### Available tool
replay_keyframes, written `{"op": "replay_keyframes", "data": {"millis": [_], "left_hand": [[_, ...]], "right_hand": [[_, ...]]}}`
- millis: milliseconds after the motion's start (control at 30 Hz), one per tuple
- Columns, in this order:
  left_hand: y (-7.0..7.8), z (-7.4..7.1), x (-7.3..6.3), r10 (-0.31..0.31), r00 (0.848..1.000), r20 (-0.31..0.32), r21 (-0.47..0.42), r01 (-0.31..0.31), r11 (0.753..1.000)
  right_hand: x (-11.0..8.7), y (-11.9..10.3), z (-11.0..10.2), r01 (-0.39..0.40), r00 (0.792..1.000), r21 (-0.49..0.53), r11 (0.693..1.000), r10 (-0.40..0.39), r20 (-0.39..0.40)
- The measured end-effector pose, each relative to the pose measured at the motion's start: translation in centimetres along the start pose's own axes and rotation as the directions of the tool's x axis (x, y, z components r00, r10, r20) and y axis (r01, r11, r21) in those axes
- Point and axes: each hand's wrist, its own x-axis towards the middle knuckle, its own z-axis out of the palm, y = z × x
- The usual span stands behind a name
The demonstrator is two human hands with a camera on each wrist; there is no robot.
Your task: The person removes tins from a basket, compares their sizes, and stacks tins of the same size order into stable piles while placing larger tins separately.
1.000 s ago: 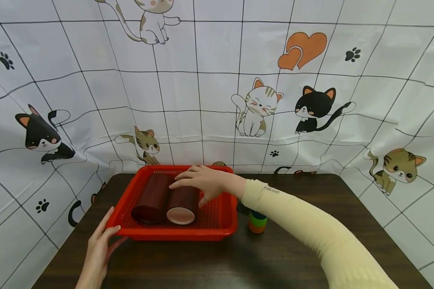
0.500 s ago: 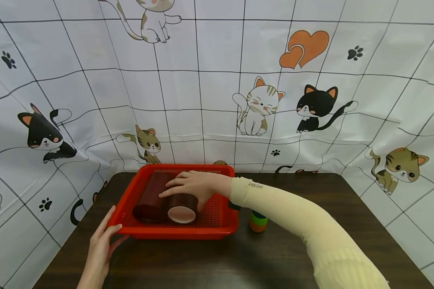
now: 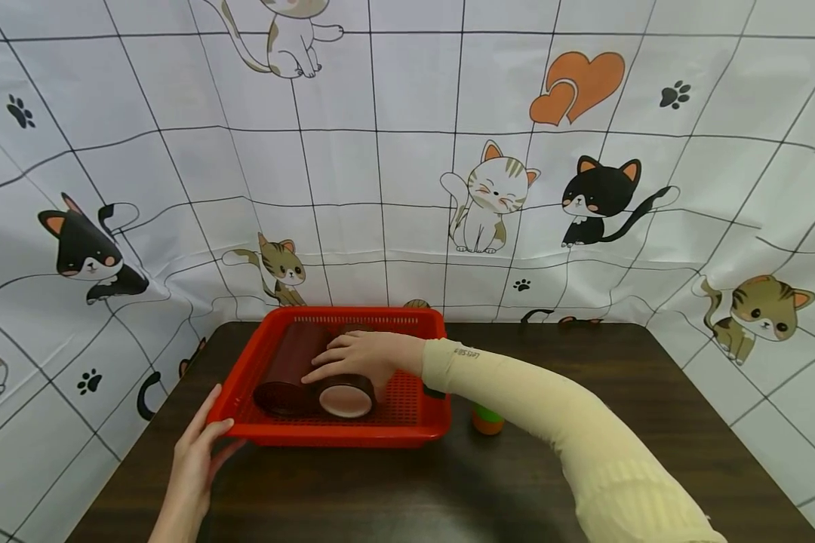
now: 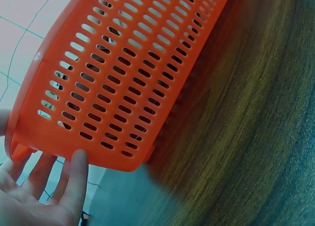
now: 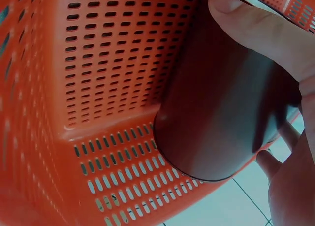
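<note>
A red plastic basket [image 3: 333,436] with slotted walls stands on the table, and two dark red cylindrical canisters lie side by side in it. The right canister [image 3: 345,401] shows a pale round end toward me; the left canister [image 3: 289,369] shows a dark one. My right hand [image 3: 363,358] is wrapped over the right canister, its thumb [image 5: 246,19] on one side and fingers on the other in the right wrist view. My left hand [image 3: 195,452] holds the basket's front left corner, thumb over the rim and fingers below; the left wrist view shows those fingers against the slotted wall [image 4: 113,83].
A small green and orange object [image 3: 487,422] stands on the dark wooden table [image 3: 557,483] right of the basket, partly covered by my right sleeve [image 3: 516,385]. A white sheet with cat prints [image 3: 407,173] hangs behind and at both sides.
My right hand has come down and to the left, from above the right canister to close around it. The left hand keeps its hold on the basket.
</note>
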Motion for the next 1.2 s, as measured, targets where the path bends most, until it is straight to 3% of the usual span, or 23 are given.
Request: {"op": "replay_keyframes", "data": {"millis": [333,600,867,1200], "left_hand": [[-0.1,0.0,0.0,0.02,1.0,0.003,0.002,-0.02,1.0],[0.1,0.0,-0.1,-0.006,1.0,0.003,0.005,0.006,1.0],[0.0,0.0,-0.1,0.006,1.0,0.01,0.027,-0.006,1.0],[0.0,0.0,-0.1,0.01,1.0,0.003,0.036,-0.01,0.999]], "right_hand": [[0.2,0.0,0.4,-0.011,0.999,-0.048,0.999,0.013,0.05],[0.9,-0.6,-0.3,-0.002,0.994,-0.118,0.993,0.015,0.111],[1.4,-1.1,-0.3,-0.005,0.986,0.009,1.0,0.004,0.165],[1.5,-1.1,-0.4,-0.025,0.981,0.004,1.0,0.024,0.191]]}}
